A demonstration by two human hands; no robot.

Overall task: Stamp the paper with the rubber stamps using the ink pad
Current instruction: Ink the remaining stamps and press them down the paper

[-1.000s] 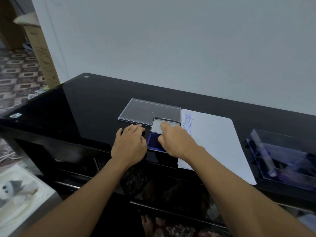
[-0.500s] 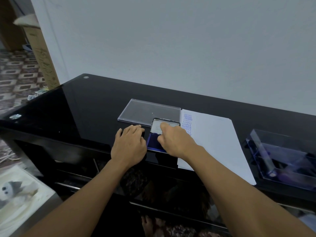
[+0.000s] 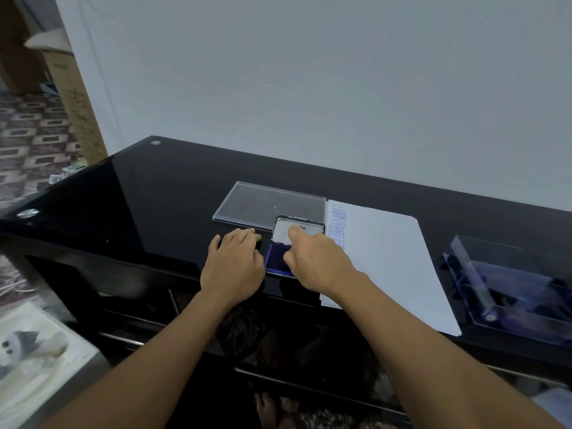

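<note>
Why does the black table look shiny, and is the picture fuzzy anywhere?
Head view: the glossy table mirrors the pale wall; the light is dim and even, so shadows are faint; the printed words on the paper stay readable; the edges bend and blur a little.

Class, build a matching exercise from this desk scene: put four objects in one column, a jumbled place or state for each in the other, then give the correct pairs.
Column one:
1. ink pad
2. sheet of paper
3. clear flat lid
4. clear box

Column two:
A. far right of the desk, dark items inside
B. open, lid raised, between the two hands
C. carries a column of blue stamped words along its left edge
D. lies flat behind the ink pad

Pairs: 1-B, 2-C, 3-D, 4-A
</note>
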